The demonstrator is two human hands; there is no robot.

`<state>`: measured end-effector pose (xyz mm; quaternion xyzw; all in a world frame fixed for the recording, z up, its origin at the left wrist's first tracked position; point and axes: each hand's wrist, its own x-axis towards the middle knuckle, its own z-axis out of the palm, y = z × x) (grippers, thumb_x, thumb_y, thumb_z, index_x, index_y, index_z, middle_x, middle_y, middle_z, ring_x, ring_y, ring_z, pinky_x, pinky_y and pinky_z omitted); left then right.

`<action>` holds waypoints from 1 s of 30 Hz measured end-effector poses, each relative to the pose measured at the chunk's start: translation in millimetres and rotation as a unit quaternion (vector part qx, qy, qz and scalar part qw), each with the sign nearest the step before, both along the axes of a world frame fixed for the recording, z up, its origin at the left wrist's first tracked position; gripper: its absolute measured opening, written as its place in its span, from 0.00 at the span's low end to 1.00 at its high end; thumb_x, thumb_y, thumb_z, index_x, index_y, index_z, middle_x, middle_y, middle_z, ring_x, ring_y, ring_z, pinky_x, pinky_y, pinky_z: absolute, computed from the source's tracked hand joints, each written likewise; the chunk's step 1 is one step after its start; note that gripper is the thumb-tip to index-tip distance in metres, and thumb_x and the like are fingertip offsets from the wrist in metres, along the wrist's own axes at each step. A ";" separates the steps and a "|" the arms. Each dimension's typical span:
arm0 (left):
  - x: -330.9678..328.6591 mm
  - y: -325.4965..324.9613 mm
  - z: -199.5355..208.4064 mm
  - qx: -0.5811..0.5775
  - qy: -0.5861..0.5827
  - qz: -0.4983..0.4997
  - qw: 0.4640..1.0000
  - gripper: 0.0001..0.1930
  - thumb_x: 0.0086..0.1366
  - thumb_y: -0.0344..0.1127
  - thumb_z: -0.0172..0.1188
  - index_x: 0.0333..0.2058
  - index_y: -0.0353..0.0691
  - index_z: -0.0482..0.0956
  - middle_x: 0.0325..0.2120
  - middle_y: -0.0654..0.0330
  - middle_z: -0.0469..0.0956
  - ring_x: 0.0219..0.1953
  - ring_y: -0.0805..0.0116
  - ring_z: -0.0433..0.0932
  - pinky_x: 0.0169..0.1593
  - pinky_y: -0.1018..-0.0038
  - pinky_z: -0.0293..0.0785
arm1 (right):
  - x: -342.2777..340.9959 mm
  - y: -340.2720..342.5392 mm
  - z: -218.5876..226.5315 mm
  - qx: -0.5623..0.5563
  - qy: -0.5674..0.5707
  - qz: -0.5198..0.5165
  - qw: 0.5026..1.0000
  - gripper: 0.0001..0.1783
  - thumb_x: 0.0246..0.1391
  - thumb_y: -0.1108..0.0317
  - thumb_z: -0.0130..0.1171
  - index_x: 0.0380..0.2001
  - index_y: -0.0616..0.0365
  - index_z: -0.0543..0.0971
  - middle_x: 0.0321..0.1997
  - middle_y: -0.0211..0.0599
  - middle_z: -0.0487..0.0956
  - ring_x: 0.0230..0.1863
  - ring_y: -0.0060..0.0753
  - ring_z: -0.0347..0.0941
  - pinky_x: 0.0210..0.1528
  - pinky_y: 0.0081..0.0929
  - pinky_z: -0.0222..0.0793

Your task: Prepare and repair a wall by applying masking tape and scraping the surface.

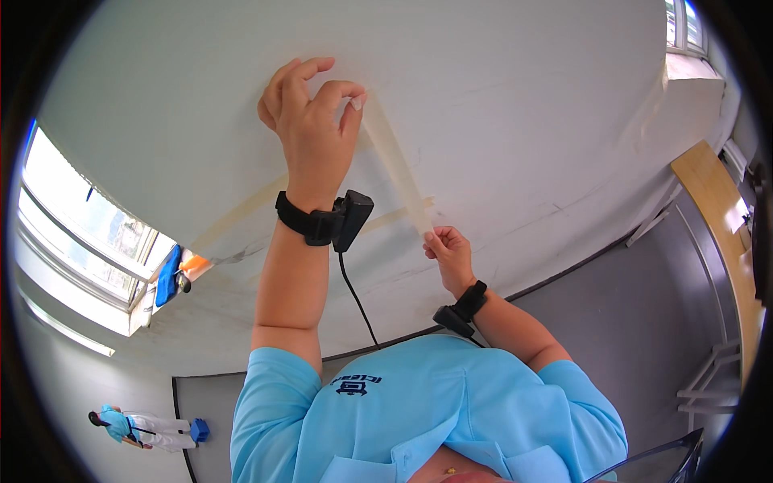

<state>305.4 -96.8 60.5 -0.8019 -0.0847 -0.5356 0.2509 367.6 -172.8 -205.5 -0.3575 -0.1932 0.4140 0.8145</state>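
Observation:
A strip of pale masking tape (394,161) stretches slantwise between my two hands, in front of the white wall (515,105). My left hand (310,113) pinches its upper end between thumb and forefinger, the other fingers loosely curled. Lower down and to the right, my right hand (451,253) grips the other end with closed fingertips. Whether the strip's middle touches the wall I cannot tell. Another band of beige tape (241,213) runs across the wall behind my left forearm, and a shorter piece shows right of it. Black straps with small boxes circle both wrists.
A window (88,233) is at the left, with a blue cloth (167,276) and an orange item (195,264) by its sill. Far lower left, another person (129,427) is beside a blue bucket (199,430). A wooden-topped table (713,193) stands at the right, above grey floor.

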 end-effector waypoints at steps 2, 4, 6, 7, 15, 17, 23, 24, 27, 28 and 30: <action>3.5 -0.3 -1.3 -0.004 0.001 -0.008 1.000 0.05 0.45 0.29 0.62 0.22 0.49 0.76 0.41 0.68 0.69 0.50 0.62 0.59 0.52 0.65 0.49 | 1.0 -0.4 -4.5 -0.005 0.003 -0.007 1.000 0.08 0.49 0.67 0.56 0.27 0.60 0.70 0.23 0.29 0.72 0.24 0.16 0.67 0.27 0.13 0.64; 11.6 -2.6 -4.0 0.002 0.009 -0.026 1.000 0.06 0.44 0.28 0.61 0.22 0.50 0.76 0.40 0.68 0.69 0.50 0.61 0.59 0.52 0.65 0.48 | 5.0 -2.0 -10.5 -0.009 0.011 -0.024 1.000 0.08 0.49 0.67 0.56 0.26 0.60 0.70 0.22 0.28 0.72 0.24 0.16 0.67 0.27 0.13 0.64; 19.9 -3.6 -6.2 -0.002 0.007 -0.034 0.999 0.07 0.43 0.28 0.61 0.21 0.50 0.76 0.40 0.68 0.69 0.50 0.60 0.59 0.52 0.64 0.48 | 8.1 -4.2 -11.7 -0.013 0.010 -0.030 0.999 0.08 0.49 0.67 0.56 0.26 0.59 0.70 0.22 0.27 0.71 0.23 0.16 0.66 0.26 0.13 0.63; 23.5 -4.6 -7.4 -0.004 0.006 -0.040 0.999 0.07 0.43 0.28 0.61 0.21 0.50 0.75 0.40 0.68 0.68 0.50 0.60 0.59 0.51 0.63 0.48 | 9.4 -6.2 -11.9 -0.017 0.010 -0.033 0.999 0.07 0.49 0.67 0.56 0.26 0.57 0.70 0.22 0.26 0.71 0.23 0.16 0.65 0.26 0.14 0.62; 48.3 -3.9 -13.2 0.017 0.005 -0.027 0.999 0.08 0.43 0.27 0.61 0.20 0.50 0.74 0.41 0.69 0.68 0.50 0.61 0.59 0.51 0.62 0.48 | 26.2 -16.5 -17.3 -0.005 0.003 -0.045 0.999 0.08 0.50 0.67 0.55 0.25 0.60 0.71 0.21 0.28 0.71 0.22 0.17 0.65 0.26 0.13 0.62; 47.2 -2.8 -11.0 0.026 0.005 -0.024 0.999 0.08 0.43 0.27 0.61 0.20 0.50 0.74 0.41 0.69 0.68 0.50 0.61 0.59 0.51 0.62 0.48 | 26.7 -15.3 -14.5 -0.001 0.010 -0.046 0.999 0.08 0.50 0.67 0.56 0.25 0.60 0.71 0.21 0.29 0.71 0.21 0.17 0.65 0.26 0.13 0.63; 18.4 -6.5 3.2 0.016 0.013 0.028 0.999 0.07 0.44 0.28 0.61 0.21 0.50 0.75 0.42 0.67 0.68 0.51 0.60 0.59 0.52 0.63 0.48 | 13.8 -9.8 -4.2 0.013 -0.025 0.004 1.000 0.07 0.50 0.69 0.55 0.25 0.61 0.71 0.22 0.30 0.73 0.23 0.18 0.67 0.28 0.15 0.66; 12.9 -5.9 4.3 0.007 0.018 0.037 0.999 0.07 0.44 0.28 0.60 0.21 0.50 0.75 0.43 0.67 0.68 0.51 0.60 0.59 0.52 0.63 0.47 | 8.2 -7.5 -3.2 0.013 -0.020 0.014 1.000 0.07 0.51 0.69 0.54 0.25 0.62 0.71 0.22 0.30 0.73 0.23 0.18 0.68 0.28 0.15 0.66; 3.1 -3.0 3.7 -0.005 0.021 0.052 0.998 0.06 0.45 0.27 0.60 0.22 0.49 0.75 0.43 0.66 0.67 0.51 0.60 0.58 0.53 0.64 0.47 | 0.0 -0.7 -4.5 0.015 -0.014 0.033 0.999 0.07 0.51 0.69 0.54 0.25 0.62 0.71 0.23 0.31 0.74 0.23 0.18 0.68 0.28 0.15 0.67; 1.8 -1.7 2.3 -0.009 0.019 0.049 0.999 0.06 0.45 0.27 0.60 0.22 0.48 0.75 0.44 0.66 0.67 0.52 0.59 0.58 0.53 0.64 0.47 | -0.8 1.6 -6.0 0.016 -0.015 0.035 0.999 0.07 0.51 0.69 0.54 0.25 0.62 0.71 0.23 0.32 0.74 0.23 0.18 0.68 0.28 0.15 0.67; 1.8 0.1 0.9 -0.005 0.017 0.044 0.999 0.06 0.45 0.27 0.60 0.22 0.48 0.76 0.44 0.65 0.67 0.52 0.59 0.57 0.53 0.64 0.48 | 0.4 5.3 -7.4 0.006 -0.017 0.038 0.999 0.07 0.51 0.69 0.54 0.25 0.62 0.71 0.23 0.32 0.74 0.23 0.18 0.68 0.28 0.15 0.67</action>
